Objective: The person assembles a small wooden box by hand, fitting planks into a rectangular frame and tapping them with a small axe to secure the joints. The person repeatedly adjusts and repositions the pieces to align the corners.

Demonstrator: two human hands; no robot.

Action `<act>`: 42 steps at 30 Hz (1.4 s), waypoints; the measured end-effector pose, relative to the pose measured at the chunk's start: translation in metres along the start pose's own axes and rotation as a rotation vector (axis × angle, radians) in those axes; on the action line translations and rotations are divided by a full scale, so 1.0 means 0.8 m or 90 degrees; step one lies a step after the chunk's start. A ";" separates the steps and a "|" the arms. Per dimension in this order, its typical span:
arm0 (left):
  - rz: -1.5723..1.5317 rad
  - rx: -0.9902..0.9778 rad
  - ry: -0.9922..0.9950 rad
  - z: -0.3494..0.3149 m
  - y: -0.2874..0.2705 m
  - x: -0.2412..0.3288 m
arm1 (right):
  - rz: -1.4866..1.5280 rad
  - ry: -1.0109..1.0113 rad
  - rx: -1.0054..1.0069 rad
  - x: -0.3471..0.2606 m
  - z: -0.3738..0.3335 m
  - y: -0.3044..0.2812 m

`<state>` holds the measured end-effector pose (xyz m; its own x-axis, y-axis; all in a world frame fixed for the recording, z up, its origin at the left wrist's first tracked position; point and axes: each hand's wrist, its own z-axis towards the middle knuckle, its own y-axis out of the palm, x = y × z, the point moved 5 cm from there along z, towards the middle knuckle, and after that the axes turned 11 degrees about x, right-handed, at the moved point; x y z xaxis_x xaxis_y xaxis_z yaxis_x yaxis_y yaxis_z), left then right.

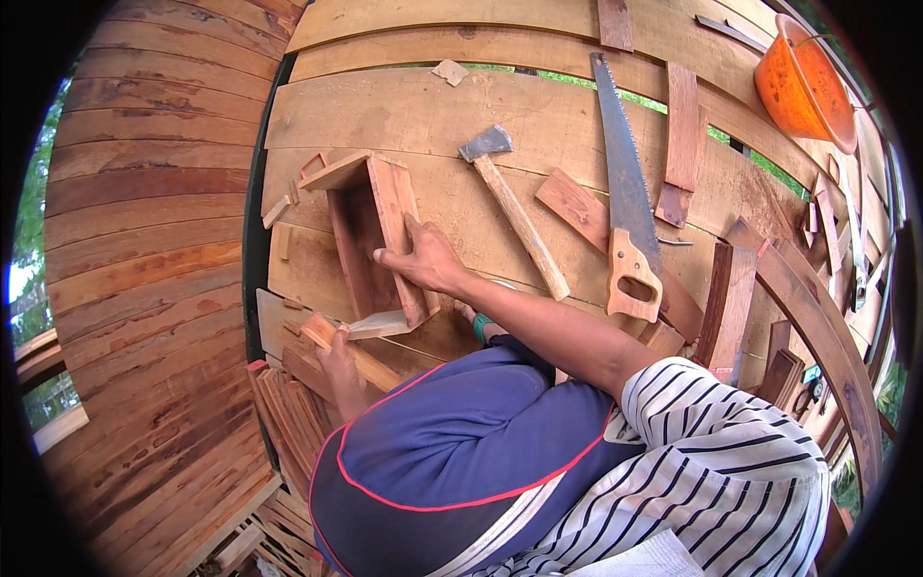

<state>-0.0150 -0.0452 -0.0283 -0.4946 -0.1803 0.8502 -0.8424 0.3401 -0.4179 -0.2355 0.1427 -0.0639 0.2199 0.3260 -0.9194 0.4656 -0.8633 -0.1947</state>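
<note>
Remotely, I see the right hand (430, 262) gripping one wall of an open, reddish-brown rectangular wooden box (365, 223); left hand (342, 370) near its lower end, finger closure unclear.

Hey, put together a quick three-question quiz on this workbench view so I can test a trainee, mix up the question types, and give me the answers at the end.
1. Which tool lies between the wooden box and the handsaw?
2. True or false: the right hand is touching the wooden box.
3. What colour is the bucket near the upper right?
a) blue
b) orange
c) green

Key:
1. The hatchet.
2. True.
3. b) orange.
</note>
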 end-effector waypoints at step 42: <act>0.101 -0.047 0.074 0.011 -0.004 0.010 | -0.066 -0.112 0.037 -0.006 0.010 -0.006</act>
<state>-0.0181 -0.0558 -0.0228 -0.5882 -0.0124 0.8086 -0.7356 0.4238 -0.5286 -0.2458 0.1426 -0.0615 0.0181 0.3471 -0.9377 0.4267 -0.8508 -0.3067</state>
